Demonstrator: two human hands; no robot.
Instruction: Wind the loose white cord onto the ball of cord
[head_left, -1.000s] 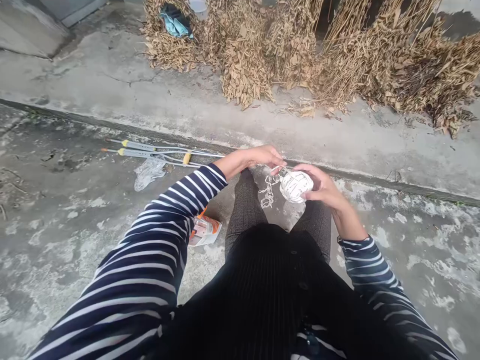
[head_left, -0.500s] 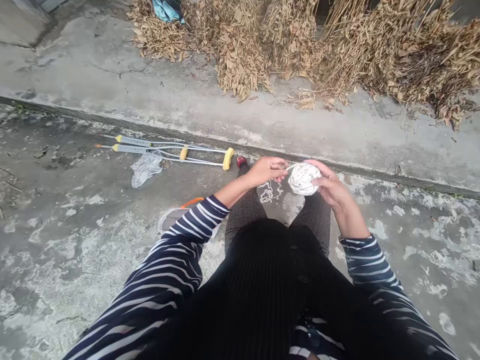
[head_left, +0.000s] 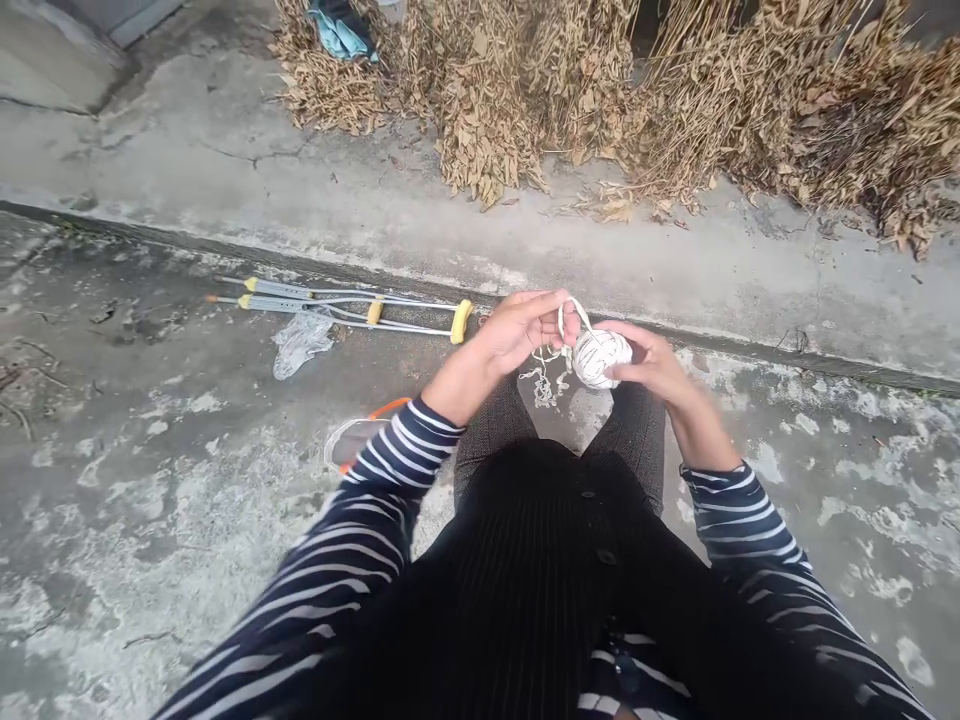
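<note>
My right hand (head_left: 651, 366) grips a ball of white cord (head_left: 600, 358) from its right side, thumb in front and fingers behind. A flat strand (head_left: 579, 312) rises from the top of the ball and loops over to my left hand (head_left: 525, 332). That hand is turned partly palm up, its curled fingers holding the strand just left of the ball. Loose white cord (head_left: 544, 385) hangs or lies in a tangle below, between my legs; how it joins the ball is partly hidden by my left hand.
A pair of crutches (head_left: 352, 307) with yellow pads lies on the concrete to the left, beside a crumpled clear plastic bag (head_left: 301, 342). An orange-edged grey object (head_left: 354, 440) is partly behind my left sleeve. Dry plant stalks (head_left: 510, 110) line the raised ledge ahead.
My left hand has turned palm up and lifted slightly, and the strand now arcs in a wider loop above the ball. The ball has shifted a little left in my right hand.
</note>
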